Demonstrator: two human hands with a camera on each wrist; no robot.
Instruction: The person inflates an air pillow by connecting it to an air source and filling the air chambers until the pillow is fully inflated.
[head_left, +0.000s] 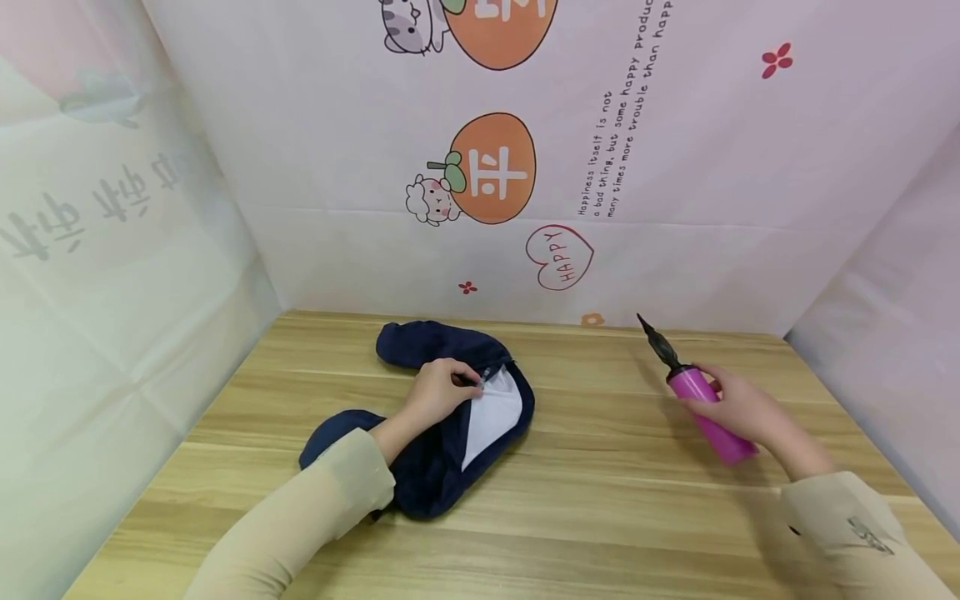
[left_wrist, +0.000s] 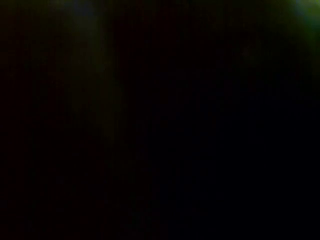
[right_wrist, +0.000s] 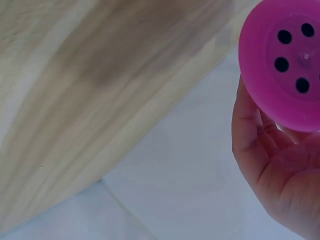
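Observation:
A navy U-shaped neck pillow [head_left: 435, 340] lies on the table with its cover unzipped along the right side. White inner lining [head_left: 497, 417] shows through that gap. With thumb and fingers, my left hand [head_left: 437, 393] pinches a small clear valve [head_left: 486, 377] at the opening's upper end. Off to the right, my right hand [head_left: 738, 406] grips a pink hand pump [head_left: 712, 417], its black nozzle [head_left: 660, 343] slanting up and away to the left. In the right wrist view, the pump's round pink end has several dark holes. The left wrist view is almost black.
The wood-grain table [head_left: 600, 500] runs back to a pale printed cloth [head_left: 675, 275] hung behind it. More cloth hangs along the left and right sides. Between the pillow and the pump lies a wide stretch of tabletop.

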